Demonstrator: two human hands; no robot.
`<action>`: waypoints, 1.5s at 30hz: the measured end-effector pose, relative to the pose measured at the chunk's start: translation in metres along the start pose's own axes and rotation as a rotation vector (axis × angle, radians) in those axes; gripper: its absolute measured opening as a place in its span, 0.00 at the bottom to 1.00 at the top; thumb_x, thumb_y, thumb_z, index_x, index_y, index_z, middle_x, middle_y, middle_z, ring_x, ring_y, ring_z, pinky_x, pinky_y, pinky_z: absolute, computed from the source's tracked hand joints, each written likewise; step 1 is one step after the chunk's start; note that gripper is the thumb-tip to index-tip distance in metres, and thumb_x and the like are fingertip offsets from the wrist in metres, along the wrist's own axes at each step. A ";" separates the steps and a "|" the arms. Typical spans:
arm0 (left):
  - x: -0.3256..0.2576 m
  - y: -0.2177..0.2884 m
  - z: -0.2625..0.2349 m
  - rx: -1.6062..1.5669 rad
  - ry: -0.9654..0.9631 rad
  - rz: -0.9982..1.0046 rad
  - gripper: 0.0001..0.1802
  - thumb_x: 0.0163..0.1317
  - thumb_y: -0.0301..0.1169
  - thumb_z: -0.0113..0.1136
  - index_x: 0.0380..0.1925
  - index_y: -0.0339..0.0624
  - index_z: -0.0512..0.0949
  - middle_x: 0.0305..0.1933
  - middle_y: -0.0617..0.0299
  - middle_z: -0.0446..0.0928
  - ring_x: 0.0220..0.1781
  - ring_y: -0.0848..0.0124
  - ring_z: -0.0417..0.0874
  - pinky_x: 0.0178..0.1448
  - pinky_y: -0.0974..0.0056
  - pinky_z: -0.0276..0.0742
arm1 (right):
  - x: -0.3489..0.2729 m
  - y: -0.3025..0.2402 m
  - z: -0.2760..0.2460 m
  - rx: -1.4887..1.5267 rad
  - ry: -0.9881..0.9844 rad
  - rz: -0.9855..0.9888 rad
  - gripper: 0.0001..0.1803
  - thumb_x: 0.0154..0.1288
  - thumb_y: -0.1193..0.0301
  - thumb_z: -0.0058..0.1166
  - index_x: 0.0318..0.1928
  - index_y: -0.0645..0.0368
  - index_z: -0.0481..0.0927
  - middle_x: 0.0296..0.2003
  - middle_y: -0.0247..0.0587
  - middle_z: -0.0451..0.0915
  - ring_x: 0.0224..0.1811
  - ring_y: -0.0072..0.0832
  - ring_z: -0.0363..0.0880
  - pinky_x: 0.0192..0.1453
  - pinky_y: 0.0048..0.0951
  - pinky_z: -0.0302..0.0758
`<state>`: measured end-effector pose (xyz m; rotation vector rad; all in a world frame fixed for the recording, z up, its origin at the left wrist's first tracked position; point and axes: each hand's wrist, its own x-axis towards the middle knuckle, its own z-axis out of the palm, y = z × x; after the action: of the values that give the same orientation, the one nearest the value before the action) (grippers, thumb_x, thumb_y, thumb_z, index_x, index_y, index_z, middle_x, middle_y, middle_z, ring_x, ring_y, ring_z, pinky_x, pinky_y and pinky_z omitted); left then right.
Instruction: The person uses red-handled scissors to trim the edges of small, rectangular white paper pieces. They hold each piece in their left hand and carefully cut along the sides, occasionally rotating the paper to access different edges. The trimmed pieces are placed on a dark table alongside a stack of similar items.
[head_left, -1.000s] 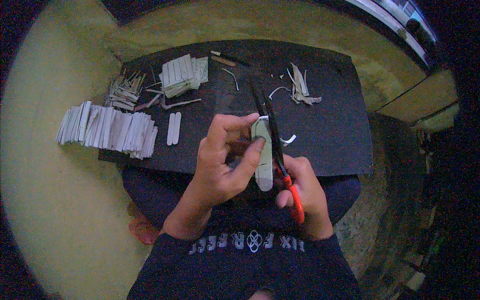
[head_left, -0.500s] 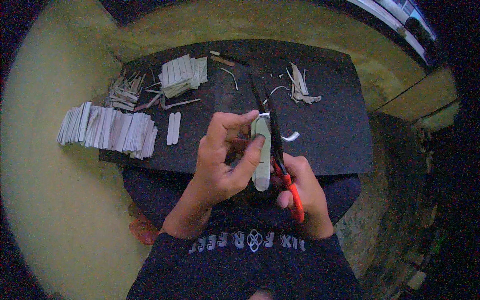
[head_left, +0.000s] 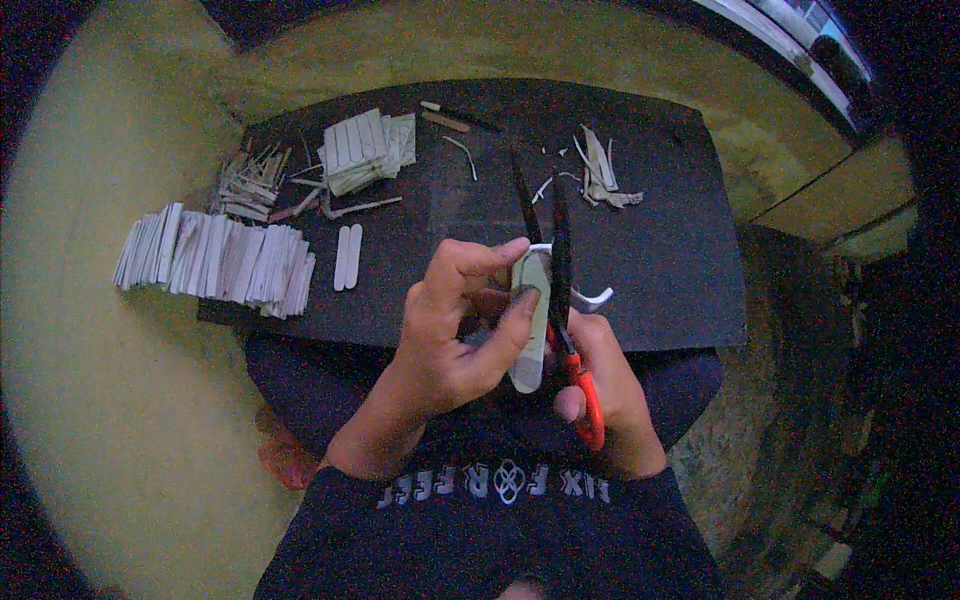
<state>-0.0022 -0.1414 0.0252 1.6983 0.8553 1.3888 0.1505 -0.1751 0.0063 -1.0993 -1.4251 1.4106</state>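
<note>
My left hand pinches a narrow pale green strip, rounded at its lower end, between thumb and fingers. It is held upright above the table's near edge. My right hand grips scissors with red handles and long black blades. Those blades point away from me, parted at the tips, and one runs along the strip's right edge near its top. A white curled sliver sticks out to the right of the blades; whether it still joins the strip is hidden.
On the dark table, a long row of pale strips overhangs the left edge. Two flat rounded strips lie beside it. Behind are thin offcuts, stacked lined cards, a dark pen and paper scraps.
Both hands have shifted slightly toward me and the strip a little to the right. The scissor blades have spread wider apart. The curled sliver has moved nearer and rightward with them.
</note>
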 end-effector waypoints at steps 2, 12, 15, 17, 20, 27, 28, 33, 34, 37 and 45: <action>0.001 0.000 0.000 0.004 0.000 0.007 0.18 0.50 0.19 0.52 0.43 0.34 0.63 0.29 0.57 0.73 0.28 0.74 0.78 0.29 0.71 0.75 | 0.002 0.000 -0.001 -0.006 -0.043 0.026 0.51 0.23 0.35 0.57 0.42 0.67 0.67 0.34 0.48 0.75 0.40 0.38 0.74 0.43 0.32 0.69; 0.000 0.003 -0.001 -0.081 0.008 -0.090 0.18 0.50 0.18 0.51 0.43 0.34 0.64 0.29 0.57 0.74 0.29 0.73 0.78 0.30 0.71 0.75 | 0.003 0.006 -0.008 -0.137 -0.117 0.038 0.50 0.23 0.39 0.61 0.41 0.68 0.67 0.31 0.49 0.76 0.37 0.35 0.75 0.39 0.31 0.69; 0.001 0.001 -0.003 -0.056 0.000 -0.063 0.18 0.51 0.18 0.51 0.43 0.34 0.64 0.29 0.57 0.74 0.28 0.74 0.78 0.29 0.71 0.75 | 0.005 0.001 -0.007 -0.116 -0.122 0.047 0.48 0.23 0.39 0.61 0.39 0.68 0.68 0.27 0.49 0.75 0.32 0.34 0.75 0.35 0.32 0.69; 0.001 0.000 -0.004 -0.034 -0.003 -0.041 0.18 0.51 0.19 0.51 0.43 0.34 0.64 0.29 0.57 0.74 0.28 0.74 0.78 0.29 0.71 0.75 | 0.005 0.002 -0.008 -0.124 -0.119 0.054 0.47 0.23 0.38 0.61 0.36 0.68 0.68 0.23 0.48 0.73 0.28 0.33 0.73 0.32 0.33 0.68; 0.001 0.001 -0.004 -0.059 0.002 -0.073 0.17 0.51 0.19 0.51 0.43 0.35 0.64 0.30 0.57 0.73 0.27 0.74 0.77 0.29 0.71 0.75 | 0.004 0.005 -0.011 -0.195 -0.126 0.059 0.45 0.23 0.37 0.60 0.32 0.66 0.67 0.19 0.47 0.69 0.22 0.35 0.69 0.28 0.34 0.66; 0.001 0.004 -0.002 -0.151 0.058 -0.155 0.15 0.52 0.19 0.51 0.41 0.35 0.63 0.31 0.56 0.73 0.26 0.75 0.76 0.27 0.72 0.74 | 0.004 0.002 -0.013 -0.252 -0.130 0.052 0.43 0.24 0.37 0.59 0.29 0.64 0.67 0.16 0.46 0.67 0.19 0.43 0.66 0.25 0.35 0.64; 0.001 0.003 -0.001 -0.154 0.077 -0.125 0.15 0.52 0.20 0.51 0.40 0.35 0.63 0.32 0.56 0.73 0.26 0.75 0.76 0.27 0.72 0.74 | 0.005 0.001 -0.012 -0.236 -0.132 0.052 0.43 0.24 0.37 0.59 0.29 0.64 0.67 0.16 0.45 0.67 0.19 0.43 0.66 0.25 0.35 0.64; 0.001 0.007 -0.005 -0.195 0.034 -0.235 0.14 0.52 0.20 0.52 0.39 0.35 0.63 0.31 0.56 0.74 0.25 0.76 0.76 0.26 0.73 0.73 | 0.004 -0.001 -0.011 -0.158 -0.107 0.040 0.41 0.25 0.39 0.61 0.30 0.64 0.68 0.15 0.42 0.67 0.18 0.30 0.66 0.22 0.32 0.62; 0.002 0.006 -0.006 -0.186 0.023 -0.241 0.14 0.52 0.20 0.52 0.39 0.35 0.63 0.31 0.56 0.74 0.25 0.76 0.76 0.25 0.73 0.73 | 0.005 -0.003 -0.010 -0.111 -0.103 0.037 0.40 0.26 0.40 0.62 0.30 0.64 0.69 0.14 0.41 0.67 0.17 0.27 0.65 0.22 0.32 0.62; 0.004 0.011 -0.007 -0.212 0.013 -0.288 0.13 0.52 0.21 0.52 0.39 0.35 0.63 0.31 0.57 0.74 0.26 0.77 0.76 0.26 0.73 0.73 | 0.004 -0.001 -0.019 -0.227 -0.165 0.059 0.39 0.27 0.41 0.62 0.30 0.64 0.70 0.13 0.38 0.65 0.18 0.20 0.61 0.21 0.30 0.61; 0.007 0.011 -0.012 -0.147 -0.023 -0.410 0.11 0.52 0.22 0.54 0.36 0.35 0.66 0.30 0.60 0.75 0.27 0.80 0.75 0.28 0.75 0.71 | 0.004 -0.008 -0.019 -0.153 -0.177 0.113 0.39 0.29 0.40 0.61 0.29 0.64 0.69 0.13 0.37 0.64 0.18 0.20 0.60 0.20 0.29 0.60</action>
<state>-0.0129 -0.1385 0.0392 1.3339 0.9972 1.1205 0.1677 -0.1657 0.0152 -1.1909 -1.6414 1.5307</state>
